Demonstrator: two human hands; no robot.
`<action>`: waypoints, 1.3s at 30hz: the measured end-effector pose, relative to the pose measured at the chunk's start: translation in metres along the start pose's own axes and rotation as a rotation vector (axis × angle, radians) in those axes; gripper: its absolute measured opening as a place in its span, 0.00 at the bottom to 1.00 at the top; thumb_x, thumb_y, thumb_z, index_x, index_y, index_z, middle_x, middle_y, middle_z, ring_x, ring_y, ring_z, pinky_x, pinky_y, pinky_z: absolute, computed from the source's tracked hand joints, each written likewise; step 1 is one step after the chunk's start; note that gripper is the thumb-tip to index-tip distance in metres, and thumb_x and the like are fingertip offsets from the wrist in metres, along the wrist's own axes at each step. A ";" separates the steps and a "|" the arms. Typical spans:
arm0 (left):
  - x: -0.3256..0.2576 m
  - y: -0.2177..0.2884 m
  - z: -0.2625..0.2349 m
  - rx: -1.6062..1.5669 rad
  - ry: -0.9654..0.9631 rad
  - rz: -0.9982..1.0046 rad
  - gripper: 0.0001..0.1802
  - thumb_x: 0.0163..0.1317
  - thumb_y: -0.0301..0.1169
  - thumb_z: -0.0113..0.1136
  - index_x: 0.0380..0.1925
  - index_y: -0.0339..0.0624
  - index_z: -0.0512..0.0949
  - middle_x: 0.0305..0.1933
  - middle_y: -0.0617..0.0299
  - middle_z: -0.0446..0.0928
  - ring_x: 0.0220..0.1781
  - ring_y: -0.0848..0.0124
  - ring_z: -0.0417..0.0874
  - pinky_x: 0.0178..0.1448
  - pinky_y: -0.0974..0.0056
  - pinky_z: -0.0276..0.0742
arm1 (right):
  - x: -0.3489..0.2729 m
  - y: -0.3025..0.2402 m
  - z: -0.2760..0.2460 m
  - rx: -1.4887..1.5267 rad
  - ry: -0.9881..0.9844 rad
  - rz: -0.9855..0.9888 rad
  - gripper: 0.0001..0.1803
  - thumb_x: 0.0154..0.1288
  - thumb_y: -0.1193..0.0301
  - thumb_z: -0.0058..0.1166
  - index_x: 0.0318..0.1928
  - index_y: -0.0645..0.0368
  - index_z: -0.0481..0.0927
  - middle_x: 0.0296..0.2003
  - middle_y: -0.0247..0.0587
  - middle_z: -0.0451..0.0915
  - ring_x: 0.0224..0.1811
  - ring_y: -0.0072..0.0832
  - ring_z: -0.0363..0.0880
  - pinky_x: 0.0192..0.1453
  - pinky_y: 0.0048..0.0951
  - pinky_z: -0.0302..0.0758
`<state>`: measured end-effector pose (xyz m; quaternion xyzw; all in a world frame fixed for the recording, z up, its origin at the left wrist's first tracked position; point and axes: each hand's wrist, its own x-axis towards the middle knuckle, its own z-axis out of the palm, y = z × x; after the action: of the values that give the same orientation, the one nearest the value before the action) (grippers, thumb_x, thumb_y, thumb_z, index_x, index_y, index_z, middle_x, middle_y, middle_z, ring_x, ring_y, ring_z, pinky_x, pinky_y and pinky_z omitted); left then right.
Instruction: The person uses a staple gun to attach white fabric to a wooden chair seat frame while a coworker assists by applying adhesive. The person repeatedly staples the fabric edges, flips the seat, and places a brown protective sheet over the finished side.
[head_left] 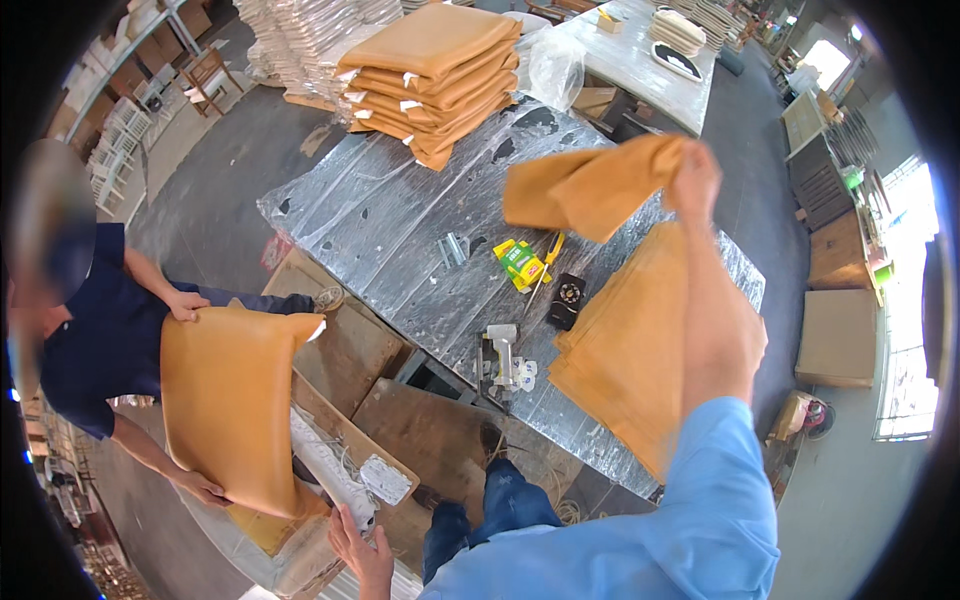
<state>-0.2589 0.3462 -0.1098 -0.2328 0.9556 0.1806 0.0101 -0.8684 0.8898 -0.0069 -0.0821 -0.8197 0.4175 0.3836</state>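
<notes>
Currently, the right hand (692, 182) grips a tan cover (590, 185), lifted above the table (380, 225). Its long axis runs leftward from the hand. The left hand (362, 548) rests open, low, well off the table; the right is nearer.

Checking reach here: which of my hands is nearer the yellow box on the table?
Right. The right hand is raised above the table, holding tan fabric near the yellow box; the left hand is low, off the table.
</notes>
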 end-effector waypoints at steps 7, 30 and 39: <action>-0.016 -0.013 -0.017 -0.051 -0.052 -0.052 0.51 0.65 0.34 0.72 0.87 0.41 0.61 0.84 0.34 0.65 0.85 0.38 0.65 0.89 0.35 0.51 | 0.077 -0.142 -0.243 0.376 0.227 0.054 0.16 0.86 0.62 0.62 0.60 0.61 0.89 0.46 0.34 0.89 0.44 0.19 0.86 0.45 0.25 0.83; -0.037 -0.045 -0.019 -0.076 0.111 -0.131 0.48 0.69 0.29 0.67 0.88 0.43 0.59 0.84 0.38 0.68 0.83 0.38 0.71 0.82 0.39 0.66 | -0.102 -0.185 -0.441 0.588 0.075 0.260 0.12 0.86 0.67 0.61 0.58 0.62 0.85 0.47 0.39 0.91 0.47 0.27 0.91 0.53 0.31 0.89; -0.074 -0.099 -0.032 -0.142 0.107 -0.073 0.45 0.67 0.33 0.71 0.84 0.43 0.67 0.80 0.42 0.75 0.81 0.41 0.74 0.80 0.39 0.69 | -0.175 -0.285 -0.419 0.762 0.211 0.187 0.19 0.89 0.66 0.56 0.68 0.66 0.81 0.56 0.45 0.87 0.57 0.32 0.88 0.63 0.34 0.85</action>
<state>-0.1462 0.2857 -0.1056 -0.2768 0.9304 0.2347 -0.0511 -0.4018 0.8890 0.2573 -0.0507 -0.5514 0.7137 0.4290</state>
